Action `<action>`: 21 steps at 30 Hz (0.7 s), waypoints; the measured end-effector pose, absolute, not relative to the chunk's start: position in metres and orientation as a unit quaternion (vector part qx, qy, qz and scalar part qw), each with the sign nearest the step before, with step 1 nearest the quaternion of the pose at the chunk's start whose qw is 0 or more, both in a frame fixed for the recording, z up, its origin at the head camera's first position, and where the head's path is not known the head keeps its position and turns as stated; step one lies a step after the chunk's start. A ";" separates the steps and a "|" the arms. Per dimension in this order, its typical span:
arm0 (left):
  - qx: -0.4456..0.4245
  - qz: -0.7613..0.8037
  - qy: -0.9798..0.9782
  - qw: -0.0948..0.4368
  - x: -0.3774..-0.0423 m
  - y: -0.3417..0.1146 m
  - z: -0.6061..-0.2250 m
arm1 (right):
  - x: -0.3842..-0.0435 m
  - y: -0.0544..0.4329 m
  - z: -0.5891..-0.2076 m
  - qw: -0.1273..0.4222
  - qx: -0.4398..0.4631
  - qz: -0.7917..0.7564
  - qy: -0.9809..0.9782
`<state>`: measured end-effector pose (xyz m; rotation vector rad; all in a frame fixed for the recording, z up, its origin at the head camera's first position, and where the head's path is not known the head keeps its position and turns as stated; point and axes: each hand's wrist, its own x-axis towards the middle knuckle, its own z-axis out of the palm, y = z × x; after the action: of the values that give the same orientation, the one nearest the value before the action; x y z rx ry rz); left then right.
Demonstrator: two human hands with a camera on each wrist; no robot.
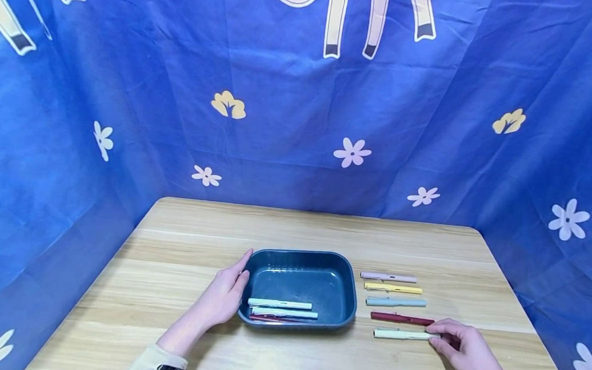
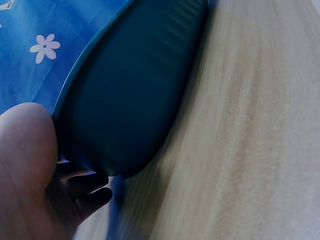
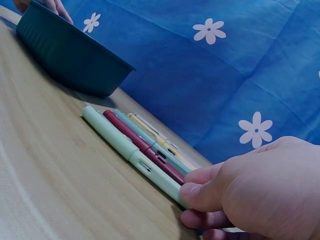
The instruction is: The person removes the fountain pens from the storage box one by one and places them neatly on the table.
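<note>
My left hand (image 1: 223, 294) grips the left end of a dark teal plastic box (image 1: 349, 303), the thumb at its rim and the other fingers along the outside. Inside the box, near its front wall, lie a white pen (image 1: 279, 304), a pale blue pen (image 1: 287, 313) and a dark red pen (image 1: 268, 319). To the right of the box, my right hand (image 1: 462, 348) pinches the right end of a mint green pen (image 3: 112, 135), which lies along the table. Just behind it is another dark red pen (image 3: 132, 131), close to my fingertips.
Farther back in the same row lie a blue pen (image 1: 396, 302), a yellow pen (image 1: 393, 288) and a lilac pen (image 1: 388, 277). The wooden table (image 1: 195, 229) has blue patterned cloth (image 1: 289, 127) hanging behind and at both sides.
</note>
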<state>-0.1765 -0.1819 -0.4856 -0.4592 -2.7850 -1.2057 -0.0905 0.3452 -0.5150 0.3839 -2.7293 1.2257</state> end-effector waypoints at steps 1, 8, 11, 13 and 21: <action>-0.149 -0.392 -0.907 0.036 -0.176 -0.182 -0.485 | -0.090 0.345 -0.515 0.064 0.127 0.404 -0.904; -0.152 -0.392 -0.907 0.038 -0.175 -0.182 -0.484 | -0.091 0.344 -0.513 0.082 0.125 0.414 -0.898; -0.150 -0.393 -0.906 0.036 -0.176 -0.182 -0.484 | -0.091 0.342 -0.509 0.084 0.133 0.431 -0.889; -0.149 -0.394 -0.907 0.034 -0.176 -0.182 -0.485 | -0.092 0.341 -0.506 0.080 0.135 0.443 -0.883; -0.149 -0.395 -0.906 0.033 -0.176 -0.182 -0.485 | -0.098 0.331 -0.489 0.072 0.145 0.464 -0.871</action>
<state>-0.1756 -0.1823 -0.4846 -0.4593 -2.7871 -1.2151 -0.0982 0.3308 -0.4892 0.4350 -2.6181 1.3945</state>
